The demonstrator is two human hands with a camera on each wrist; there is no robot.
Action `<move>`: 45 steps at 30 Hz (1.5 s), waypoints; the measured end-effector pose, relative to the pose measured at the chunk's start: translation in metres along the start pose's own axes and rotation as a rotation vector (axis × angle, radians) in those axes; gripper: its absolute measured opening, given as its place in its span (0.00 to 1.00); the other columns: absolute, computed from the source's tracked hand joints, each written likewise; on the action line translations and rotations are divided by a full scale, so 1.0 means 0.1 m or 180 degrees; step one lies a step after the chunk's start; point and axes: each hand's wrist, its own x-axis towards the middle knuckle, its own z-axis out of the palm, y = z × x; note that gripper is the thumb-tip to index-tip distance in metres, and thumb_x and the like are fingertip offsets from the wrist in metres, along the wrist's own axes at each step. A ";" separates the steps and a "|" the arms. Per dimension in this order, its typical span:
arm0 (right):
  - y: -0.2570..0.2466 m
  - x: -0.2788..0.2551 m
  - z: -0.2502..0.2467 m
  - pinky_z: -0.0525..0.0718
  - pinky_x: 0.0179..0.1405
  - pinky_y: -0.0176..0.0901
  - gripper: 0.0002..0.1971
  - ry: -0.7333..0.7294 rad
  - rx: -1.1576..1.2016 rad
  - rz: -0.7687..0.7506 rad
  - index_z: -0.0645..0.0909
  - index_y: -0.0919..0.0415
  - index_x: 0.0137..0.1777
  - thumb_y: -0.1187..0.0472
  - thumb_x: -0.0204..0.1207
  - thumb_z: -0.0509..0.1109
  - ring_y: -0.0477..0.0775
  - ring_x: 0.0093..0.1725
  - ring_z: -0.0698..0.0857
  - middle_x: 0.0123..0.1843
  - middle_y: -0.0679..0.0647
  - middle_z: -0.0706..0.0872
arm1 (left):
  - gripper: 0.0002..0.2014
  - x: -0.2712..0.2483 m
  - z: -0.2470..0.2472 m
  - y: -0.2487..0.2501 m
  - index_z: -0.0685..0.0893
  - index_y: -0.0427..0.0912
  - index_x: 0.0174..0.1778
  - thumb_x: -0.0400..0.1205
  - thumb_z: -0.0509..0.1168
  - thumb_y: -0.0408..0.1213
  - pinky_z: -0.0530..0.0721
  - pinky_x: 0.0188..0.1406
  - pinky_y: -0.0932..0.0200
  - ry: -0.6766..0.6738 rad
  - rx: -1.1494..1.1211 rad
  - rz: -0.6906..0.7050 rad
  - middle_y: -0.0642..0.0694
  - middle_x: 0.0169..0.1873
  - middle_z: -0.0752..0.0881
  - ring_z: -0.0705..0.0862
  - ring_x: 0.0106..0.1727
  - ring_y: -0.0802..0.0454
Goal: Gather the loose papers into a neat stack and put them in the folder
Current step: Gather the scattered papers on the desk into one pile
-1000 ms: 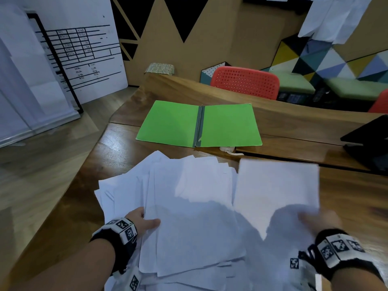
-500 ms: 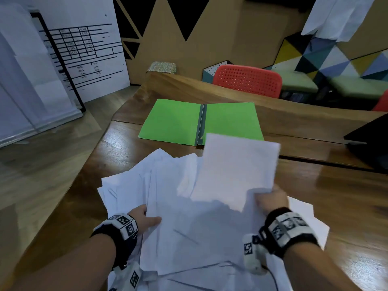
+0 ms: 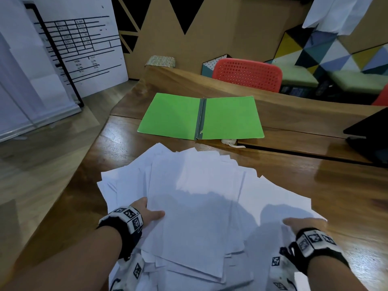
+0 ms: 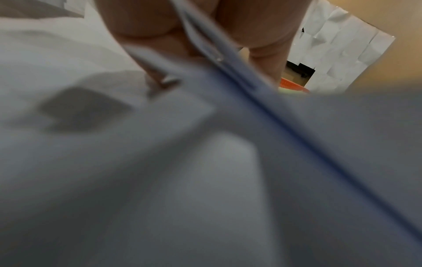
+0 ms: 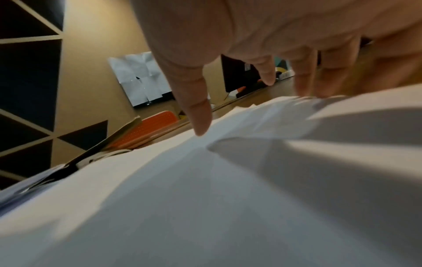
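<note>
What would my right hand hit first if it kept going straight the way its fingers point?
Probably only more loose papers: the right hand points left across the pile toward the left hand, though depth is unclear.

- The right hand (image 5: 262, 36) reaches in from 12 o'clock, its fingers (image 5: 198, 115) straight and spread, pointing down toward the centre
- Two fingertips touch the white papers (image 5: 205, 207), which fill the lower half from 8 o'clock round to 3 o'clock
- The other fingers, toward 2 o'clock, meet the paper's far edge, though they are blurred
- A sheet's edge casts a shadow toward 3 o'clock
- An orange chair (image 5: 150, 128) shows beyond the papers, toward 10 o'clock from centre
- Dark triangle panels (image 5: 29, 81) line the wall at 9 o'clock
</note>
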 end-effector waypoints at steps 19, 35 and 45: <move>0.08 0.01 -0.30 0.83 0.49 0.55 0.20 -0.0189 0.0286 -0.0530 0.79 0.79 0.60 0.66 0.72 0.73 0.68 0.49 0.84 0.50 0.68 0.84 | 0.33 -0.05 -0.01 0.02 0.74 0.39 0.69 0.72 0.71 0.51 0.75 0.65 0.53 -0.0038 0.0020 0.0018 0.41 0.67 0.80 0.79 0.67 0.42; -0.82 -0.68 0.03 0.75 0.45 0.44 0.21 -0.0056 0.1256 -0.1704 0.79 0.77 0.60 0.65 0.70 0.74 0.62 0.52 0.85 0.57 0.69 0.86 | 0.34 -0.04 -0.03 0.06 0.64 0.34 0.77 0.82 0.50 0.57 0.63 0.77 0.52 -0.0059 -0.0114 -0.0174 0.36 0.77 0.68 0.67 0.78 0.41; -0.54 -0.58 0.62 0.77 0.67 0.54 0.36 -0.0164 -0.0592 -0.1195 0.61 0.62 0.77 0.57 0.71 0.70 0.68 0.69 0.76 0.72 0.66 0.73 | 0.26 0.03 -0.01 -0.05 0.75 0.38 0.64 0.77 0.63 0.53 0.74 0.58 0.57 -0.0108 0.0037 -0.0006 0.40 0.65 0.80 0.78 0.57 0.45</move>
